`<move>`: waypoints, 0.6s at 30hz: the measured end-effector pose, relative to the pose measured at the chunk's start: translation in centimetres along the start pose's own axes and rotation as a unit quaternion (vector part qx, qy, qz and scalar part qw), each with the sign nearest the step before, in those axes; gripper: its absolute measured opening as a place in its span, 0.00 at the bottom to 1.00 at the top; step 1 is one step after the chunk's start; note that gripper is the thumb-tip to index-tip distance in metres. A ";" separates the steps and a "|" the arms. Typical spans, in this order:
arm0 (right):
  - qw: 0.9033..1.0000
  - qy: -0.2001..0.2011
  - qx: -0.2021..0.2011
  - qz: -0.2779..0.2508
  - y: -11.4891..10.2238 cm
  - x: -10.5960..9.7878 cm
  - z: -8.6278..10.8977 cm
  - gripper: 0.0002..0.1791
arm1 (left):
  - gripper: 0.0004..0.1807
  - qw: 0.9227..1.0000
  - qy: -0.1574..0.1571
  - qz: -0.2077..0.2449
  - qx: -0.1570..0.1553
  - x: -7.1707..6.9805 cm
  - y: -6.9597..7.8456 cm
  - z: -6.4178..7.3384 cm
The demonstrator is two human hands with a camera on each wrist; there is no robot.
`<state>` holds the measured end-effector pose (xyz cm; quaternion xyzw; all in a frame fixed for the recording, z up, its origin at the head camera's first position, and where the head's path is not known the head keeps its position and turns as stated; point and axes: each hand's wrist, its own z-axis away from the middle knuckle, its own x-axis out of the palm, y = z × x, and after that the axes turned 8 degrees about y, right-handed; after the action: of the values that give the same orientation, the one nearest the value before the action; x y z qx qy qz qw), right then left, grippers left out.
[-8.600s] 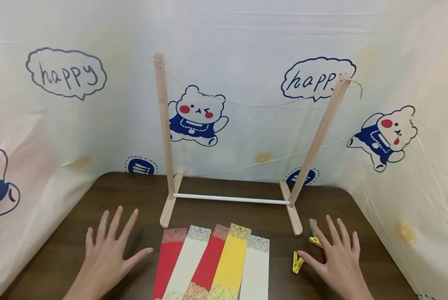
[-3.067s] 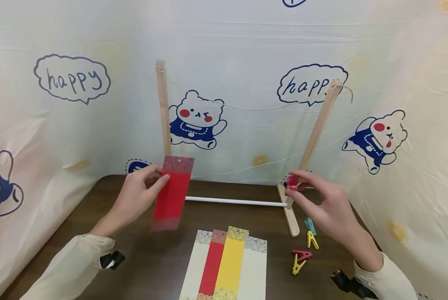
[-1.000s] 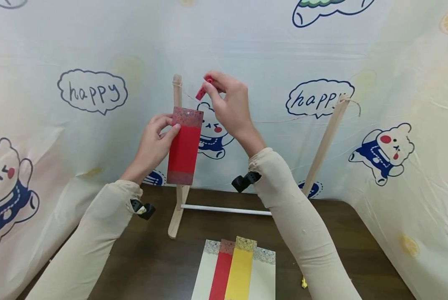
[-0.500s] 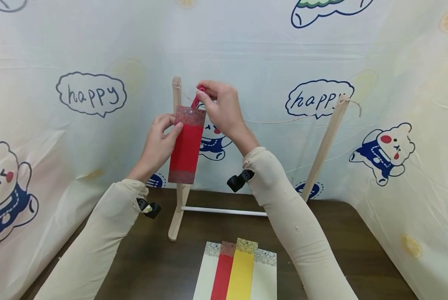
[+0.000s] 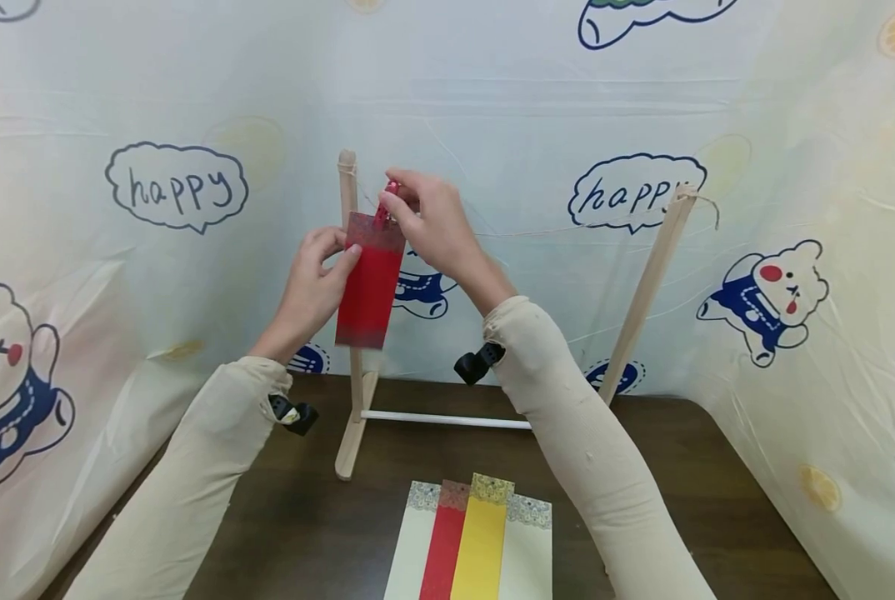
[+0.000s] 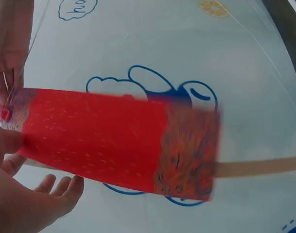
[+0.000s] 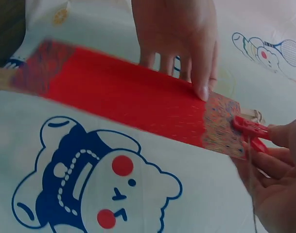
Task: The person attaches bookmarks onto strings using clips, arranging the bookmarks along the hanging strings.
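My left hand (image 5: 316, 279) pinches a red paper bookmark (image 5: 372, 292) near its patterned upper end, thumb in front. The bookmark hangs before the stand's left post, its lower end blurred in both wrist views. My right hand (image 5: 440, 225) pinches a red clothespin (image 5: 382, 215) by its handles. In the right wrist view the clothespin (image 7: 250, 128) straddles the bookmark's top edge. The string (image 7: 253, 194) runs down beside it; whether the clothespin bites the string I cannot tell. My left fingers (image 6: 65, 196) show below the bookmark in the left wrist view.
A wooden stand with a left post (image 5: 348, 187), a right post (image 5: 646, 292) and a white crossbar (image 5: 447, 420) stands on the dark table (image 5: 305, 533). Several bookmarks lie overlapping in front: white, red, yellow (image 5: 481, 542) and white. A printed curtain (image 5: 492, 108) hangs behind.
The right hand has brought the clothespin from the table's right side to the string's left part, then down onto the bookmark's top edge. The left hand has lifted the red bookmark off the table.
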<state>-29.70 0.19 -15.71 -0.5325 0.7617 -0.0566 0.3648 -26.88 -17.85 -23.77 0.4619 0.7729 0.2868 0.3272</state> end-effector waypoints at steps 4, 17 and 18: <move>0.993 -0.042 0.045 0.104 -0.1 -1.0 1.2 0.35 | 0.16 1.000 -0.001 -0.015 -0.005 0.2 -0.7 0.5; 0.974 0.019 -0.094 0.204 -2.1 -3.6 5.9 0.28 | 0.14 0.999 0.031 -0.022 -0.020 -0.9 -2.8 3.0; 0.972 0.027 -0.105 0.209 -2.0 -3.7 6.3 0.27 | 0.14 0.999 0.035 -0.024 -0.020 -1.0 -2.9 3.4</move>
<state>-23.65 4.37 -17.45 -0.3951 0.8674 0.0873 0.2897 -25.47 -19.44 -27.79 0.4263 0.7886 0.3108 0.3159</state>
